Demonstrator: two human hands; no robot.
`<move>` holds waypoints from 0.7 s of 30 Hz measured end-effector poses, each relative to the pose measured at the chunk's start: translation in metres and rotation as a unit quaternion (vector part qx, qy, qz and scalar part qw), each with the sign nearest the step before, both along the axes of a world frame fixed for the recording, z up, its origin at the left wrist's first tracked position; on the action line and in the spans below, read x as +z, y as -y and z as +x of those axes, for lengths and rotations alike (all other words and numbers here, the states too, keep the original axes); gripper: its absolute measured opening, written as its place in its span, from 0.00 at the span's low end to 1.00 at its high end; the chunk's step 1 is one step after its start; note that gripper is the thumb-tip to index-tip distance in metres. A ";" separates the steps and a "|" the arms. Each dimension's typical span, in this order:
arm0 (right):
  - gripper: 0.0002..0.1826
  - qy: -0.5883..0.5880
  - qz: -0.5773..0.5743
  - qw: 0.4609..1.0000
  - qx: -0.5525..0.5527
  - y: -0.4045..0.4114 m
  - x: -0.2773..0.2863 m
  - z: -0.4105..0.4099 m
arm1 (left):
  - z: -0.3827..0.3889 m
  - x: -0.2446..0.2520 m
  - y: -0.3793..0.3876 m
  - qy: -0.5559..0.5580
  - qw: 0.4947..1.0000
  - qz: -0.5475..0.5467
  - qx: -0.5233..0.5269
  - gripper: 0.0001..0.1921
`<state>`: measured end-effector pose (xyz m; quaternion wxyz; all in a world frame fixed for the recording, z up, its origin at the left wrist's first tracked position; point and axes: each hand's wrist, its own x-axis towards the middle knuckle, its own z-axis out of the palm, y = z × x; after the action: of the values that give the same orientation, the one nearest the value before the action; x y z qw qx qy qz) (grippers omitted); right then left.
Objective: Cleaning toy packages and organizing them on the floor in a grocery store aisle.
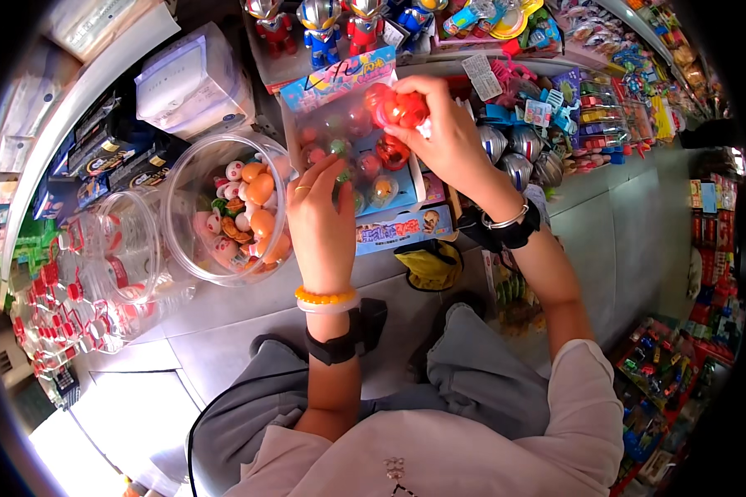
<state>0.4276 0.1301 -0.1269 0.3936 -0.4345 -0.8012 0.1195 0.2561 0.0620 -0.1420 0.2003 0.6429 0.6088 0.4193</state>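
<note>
In front of me a blue card display box point(403, 206) holds several clear balls with coloured insides. Its printed header card point(342, 79) stands up at the back and bears writing. Above the box's right half, my right hand point(438, 127) grips a shiny red translucent toy point(404, 109), partly hidden by the fingers. Another red toy point(392, 152) lies in the box below it. My left hand point(322, 199) rests over the box's left side, fingers apart, fingertips close to a green ball point(339, 147). Whether they touch a ball is unclear.
A round clear tub point(167, 208) of orange and white toys stands left of the box, near clear bottles point(81, 279) with red caps. Robot-like figures point(320, 28) line the back. Silver helmet-like toys point(525, 143) sit at right. A yellow-and-black cloth item point(432, 264) lies before my feet.
</note>
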 end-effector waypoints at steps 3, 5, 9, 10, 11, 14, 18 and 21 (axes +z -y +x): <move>0.24 0.041 0.025 0.998 0.036 0.001 -0.004 0.005 | -0.009 0.003 0.002 -0.016 1.000 -0.015 -0.002 0.13; 0.23 0.058 0.010 0.997 0.054 0.002 -0.003 0.005 | -0.014 0.001 0.003 -0.029 0.999 -0.013 -0.008 0.14; 0.21 0.048 -0.060 0.997 0.013 0.002 -0.009 0.007 | -0.012 0.001 0.004 -0.043 0.997 -0.044 -0.053 0.16; 0.21 0.072 -0.029 0.997 0.001 0.002 -0.008 0.008 | -0.010 0.003 0.004 -0.056 0.995 -0.068 -0.053 0.18; 0.22 0.096 0.001 0.995 -0.011 0.003 -0.007 0.008 | -0.008 0.005 0.006 -0.057 0.995 -0.068 -0.054 0.18; 0.19 0.109 0.009 0.994 -0.008 0.007 0.003 0.009 | -0.008 0.007 0.010 -0.110 0.990 -0.062 -0.061 0.20; 0.13 0.145 0.041 0.989 -0.010 0.017 -0.002 0.007 | -0.009 0.011 0.011 -0.103 0.990 -0.080 -0.058 0.21; 0.14 0.120 0.034 0.992 -0.024 0.009 -0.017 0.011 | -0.004 0.011 0.013 -0.152 0.984 -0.083 -0.044 0.21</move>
<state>0.4384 0.1207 -0.1435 0.3116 -0.4514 -0.8356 0.0300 0.2525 0.0489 -0.1310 0.1767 0.7064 0.6361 0.2552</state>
